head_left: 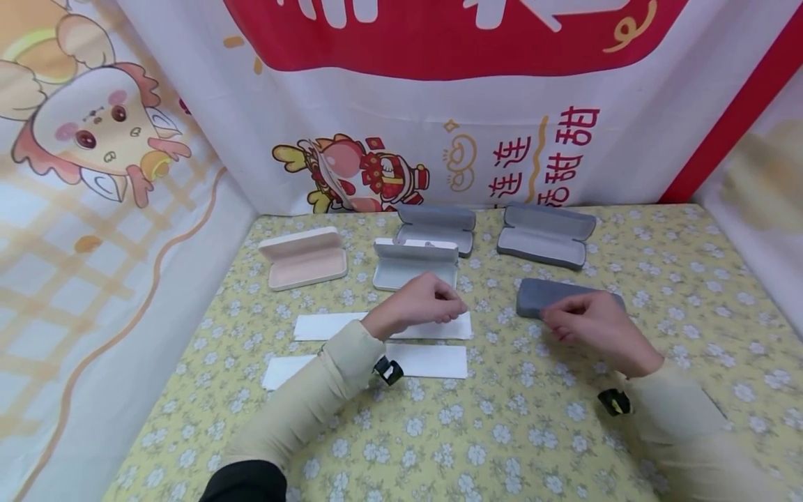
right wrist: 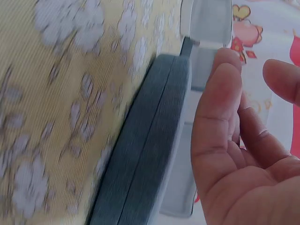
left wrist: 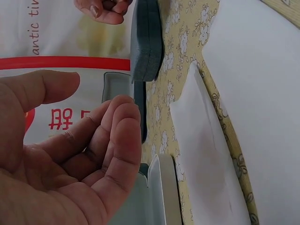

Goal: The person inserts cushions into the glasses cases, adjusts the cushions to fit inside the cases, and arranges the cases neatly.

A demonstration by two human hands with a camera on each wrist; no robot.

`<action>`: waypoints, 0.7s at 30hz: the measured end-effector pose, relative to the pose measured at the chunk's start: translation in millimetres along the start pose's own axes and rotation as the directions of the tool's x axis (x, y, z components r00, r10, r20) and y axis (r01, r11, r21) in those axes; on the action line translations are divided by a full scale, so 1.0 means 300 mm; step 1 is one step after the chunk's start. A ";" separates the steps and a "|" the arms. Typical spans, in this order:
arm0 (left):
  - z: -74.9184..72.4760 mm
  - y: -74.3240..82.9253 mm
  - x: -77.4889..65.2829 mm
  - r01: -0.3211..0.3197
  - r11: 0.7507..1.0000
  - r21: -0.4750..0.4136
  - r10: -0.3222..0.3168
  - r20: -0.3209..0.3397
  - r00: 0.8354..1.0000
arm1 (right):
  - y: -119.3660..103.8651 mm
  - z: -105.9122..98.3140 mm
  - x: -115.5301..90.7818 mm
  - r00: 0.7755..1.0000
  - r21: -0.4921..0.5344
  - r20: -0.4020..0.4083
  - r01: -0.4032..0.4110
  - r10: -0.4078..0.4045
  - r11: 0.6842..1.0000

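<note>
Left hand (head_left: 417, 305) and right hand (head_left: 599, 328) hover loosely curled, holding nothing, the right near the closed gray case (head_left: 547, 292) on the table (head_left: 495, 432), open cases (head_left: 542, 245) beyond facing the person, presumably for easy reach!

Curving the right hand (right wrist: 246, 176) just beside a closed blue-grey case (right wrist: 146, 140).
Bending the fingers loosely, holding the thumb well away from them, and leaving a narrow visible gap to the case, seen from its long side with a seam along it (blurring slightly, like the cloth). Resting that case on a yellow floral tablecloth (right wrist: 47, 122), while showing an open pale-rimmed case (right wrist: 211, 21) toward the top, parts of open grey cases (right wrist: 181, 176) beyond the hand, and a white printed curtain (right wrist: 276, 40) behind everything.
</note>
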State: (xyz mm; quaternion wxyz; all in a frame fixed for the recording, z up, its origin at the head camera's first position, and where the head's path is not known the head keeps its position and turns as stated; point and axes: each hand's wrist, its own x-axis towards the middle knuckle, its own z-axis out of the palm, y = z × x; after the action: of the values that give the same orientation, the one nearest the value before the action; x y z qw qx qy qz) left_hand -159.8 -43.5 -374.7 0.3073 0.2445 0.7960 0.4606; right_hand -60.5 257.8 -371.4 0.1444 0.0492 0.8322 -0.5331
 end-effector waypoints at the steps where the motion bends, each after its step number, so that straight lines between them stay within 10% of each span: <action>1: -0.003 -0.003 -0.006 0.011 1.000 -0.005 -0.011 -0.003 1.000 | -0.003 0.009 0.005 1.000 0.001 0.008 0.008 -0.008 1.000; 21: -0.073 -0.082 -0.126 0.066 0.998 -0.020 -0.067 -0.047 0.997 | -0.052 0.144 0.086 0.995 -0.030 0.084 0.064 -0.061 0.998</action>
State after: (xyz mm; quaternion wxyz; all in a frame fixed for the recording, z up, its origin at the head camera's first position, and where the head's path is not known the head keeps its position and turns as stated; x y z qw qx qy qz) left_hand -151.9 -92.7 -378.0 0.3057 0.2040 0.8064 0.4633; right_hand -80.6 210.3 -382.3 0.1630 -0.0016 0.8351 -0.5254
